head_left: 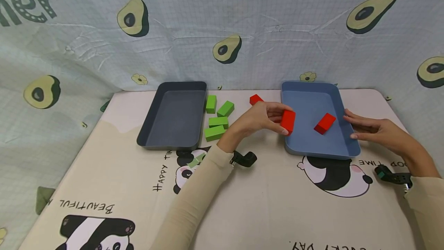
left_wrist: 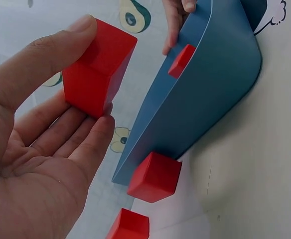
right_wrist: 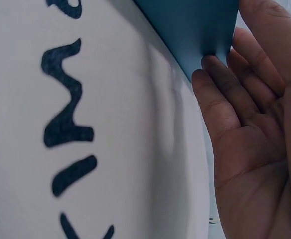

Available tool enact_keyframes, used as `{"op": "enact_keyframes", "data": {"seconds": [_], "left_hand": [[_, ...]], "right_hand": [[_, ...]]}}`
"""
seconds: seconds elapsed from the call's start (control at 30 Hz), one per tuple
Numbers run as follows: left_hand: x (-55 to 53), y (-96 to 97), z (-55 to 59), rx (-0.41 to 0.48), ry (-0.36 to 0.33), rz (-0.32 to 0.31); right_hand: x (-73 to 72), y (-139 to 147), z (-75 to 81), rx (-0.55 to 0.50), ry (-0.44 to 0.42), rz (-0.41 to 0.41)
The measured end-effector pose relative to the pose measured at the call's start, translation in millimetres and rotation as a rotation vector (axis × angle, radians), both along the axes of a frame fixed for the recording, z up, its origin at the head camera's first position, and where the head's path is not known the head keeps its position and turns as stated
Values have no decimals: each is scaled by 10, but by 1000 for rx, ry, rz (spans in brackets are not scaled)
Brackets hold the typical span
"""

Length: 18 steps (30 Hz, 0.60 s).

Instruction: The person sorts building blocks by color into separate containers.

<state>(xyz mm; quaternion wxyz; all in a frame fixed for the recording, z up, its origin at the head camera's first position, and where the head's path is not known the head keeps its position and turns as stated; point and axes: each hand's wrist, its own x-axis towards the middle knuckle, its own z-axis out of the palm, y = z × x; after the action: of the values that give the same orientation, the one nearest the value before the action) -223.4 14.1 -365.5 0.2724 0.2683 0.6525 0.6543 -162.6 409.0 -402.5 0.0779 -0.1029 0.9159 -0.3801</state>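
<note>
Left hand (head_left: 262, 118) pinching a red block (head_left: 288, 122) beside the blue tray (head_left: 301, 128).
Thumb and fingers grip that block, raised near the tray's left rim; the right hand (head_left: 383, 131), fingers loosely extended, touches the right wall. Another red piece (head_left: 325, 123) lies inside, and 2 loose red blocks (left_wrist: 155, 177) sit on the table (head_left: 263, 203) outside its left side. 4 green blocks (head_left: 218, 122) lie beside the dark gray tray (head_left: 173, 119).
</note>
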Motion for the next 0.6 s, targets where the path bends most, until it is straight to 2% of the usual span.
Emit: {"op": "enact_keyframes", "data": {"seconds": [0.6], "left_hand": [[37,122,9,-29,31,-28]], "right_hand": [[6,-10,8,-33,-8,22]]}}
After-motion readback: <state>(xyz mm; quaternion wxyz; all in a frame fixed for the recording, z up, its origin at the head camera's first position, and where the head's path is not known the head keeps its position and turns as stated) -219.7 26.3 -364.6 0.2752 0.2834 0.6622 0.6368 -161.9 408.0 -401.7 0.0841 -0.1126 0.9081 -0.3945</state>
